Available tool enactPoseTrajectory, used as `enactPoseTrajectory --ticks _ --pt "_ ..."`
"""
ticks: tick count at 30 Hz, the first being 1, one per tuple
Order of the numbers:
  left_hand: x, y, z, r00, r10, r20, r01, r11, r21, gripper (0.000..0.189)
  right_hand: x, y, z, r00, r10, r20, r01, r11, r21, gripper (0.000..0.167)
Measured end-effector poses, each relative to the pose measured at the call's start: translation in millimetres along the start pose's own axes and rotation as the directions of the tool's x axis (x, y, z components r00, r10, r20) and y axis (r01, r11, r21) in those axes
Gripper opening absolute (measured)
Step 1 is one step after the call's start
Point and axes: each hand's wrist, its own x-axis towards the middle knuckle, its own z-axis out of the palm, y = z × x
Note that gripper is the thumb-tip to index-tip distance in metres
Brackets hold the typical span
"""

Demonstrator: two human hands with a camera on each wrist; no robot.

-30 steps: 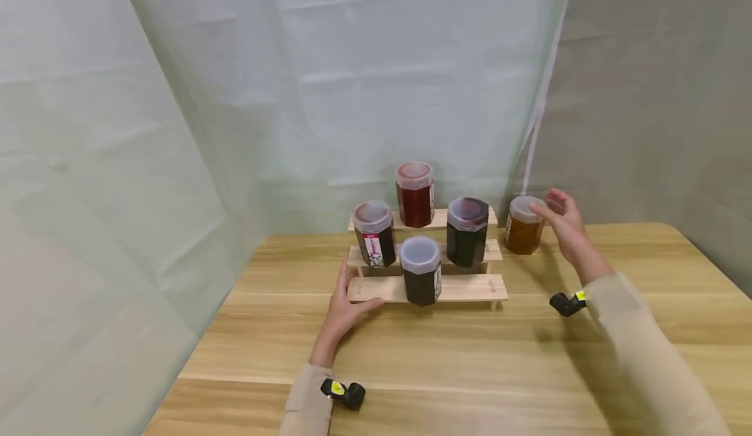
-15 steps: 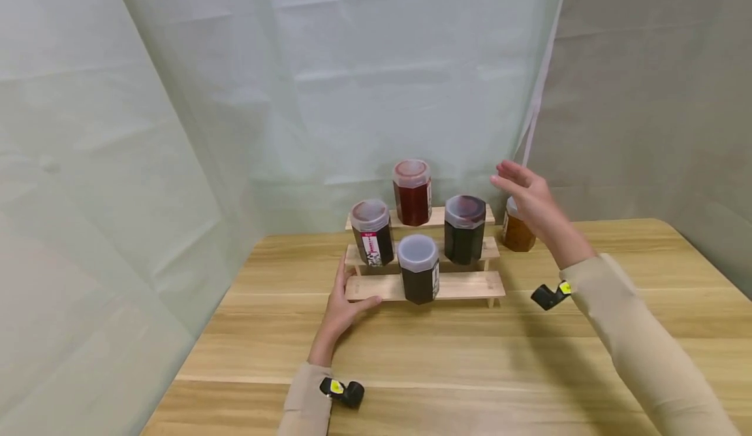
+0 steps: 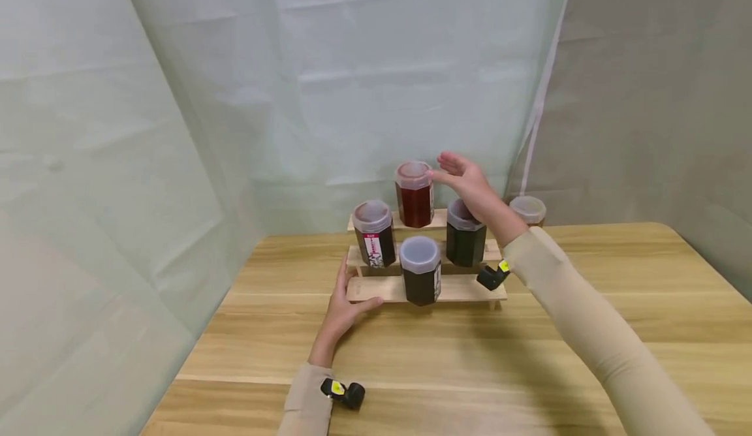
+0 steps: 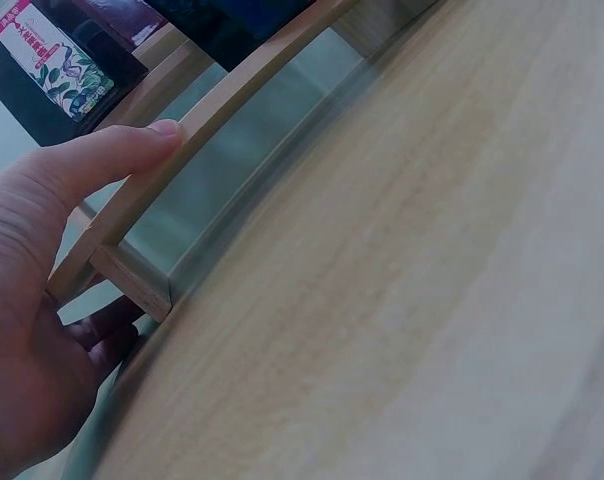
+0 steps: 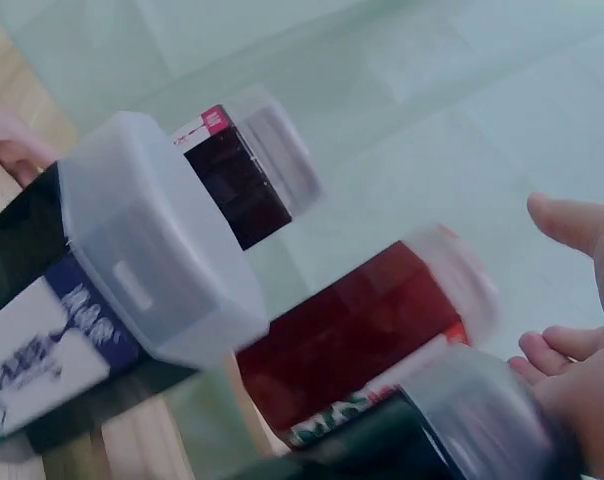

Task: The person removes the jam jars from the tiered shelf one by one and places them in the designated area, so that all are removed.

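Note:
A three-tier wooden stand [image 3: 476, 287] holds several lidded jars. My left hand [image 3: 343, 309] grips its left end; in the left wrist view the thumb [image 4: 132, 150] lies on the front edge and the fingertips [image 4: 112, 335] are by the leg. On the top tier is a red jar [image 3: 414, 206], and my right hand [image 3: 474, 185] is beside its lid with fingers extended. Whether they touch is unclear in the head view; the right wrist view shows a gap between hand [image 5: 582, 350] and red jar [image 5: 357, 335].
Dark jars stand on the middle tier, one left [image 3: 378, 247] and one right [image 3: 466, 248], partly behind my right hand. Another dark jar [image 3: 420, 286] is on the bottom tier. Behind my right forearm, an amber jar's lid [image 3: 529, 209] shows on the wooden table [image 3: 423, 371].
My right hand has left the amber jar, which stayed on the table, and moved left to beside the red jar's lid. The left hand has stayed on the stand.

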Motion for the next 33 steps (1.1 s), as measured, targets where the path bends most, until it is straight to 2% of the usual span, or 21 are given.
enactPoseTrajectory --ticks 5,12,25,29,33 --pt "-1.2 0.4 2.4 1.0 0.008 0.028 -0.008 1.0 -0.01 0.118 13.7 3 14 1.0 0.012 -0.02 -0.011 0.999 0.049 0.069" --pt "-3.6 -1.3 -2.9 1.0 -0.007 0.008 0.007 1.0 0.007 0.118 24.1 2 29 0.999 0.04 -0.004 -0.04 0.998 0.05 0.075" --pt "-5.9 1.3 -14.2 1.0 -0.016 -0.001 0.016 1.0 -0.017 0.119 34.2 -2 42 0.996 0.074 0.053 -0.072 0.997 -0.034 0.083" --pt "-7.6 0.3 -14.4 1.0 -0.024 -0.01 0.024 1.0 -0.012 0.118 32.6 0 44 0.996 0.074 0.052 -0.07 0.996 -0.061 0.08" --pt "-8.5 -2.5 -14.5 1.0 -0.026 0.001 0.026 1.0 -0.011 0.117 31.4 3 45 0.997 0.075 0.012 -0.074 0.995 -0.064 0.076"
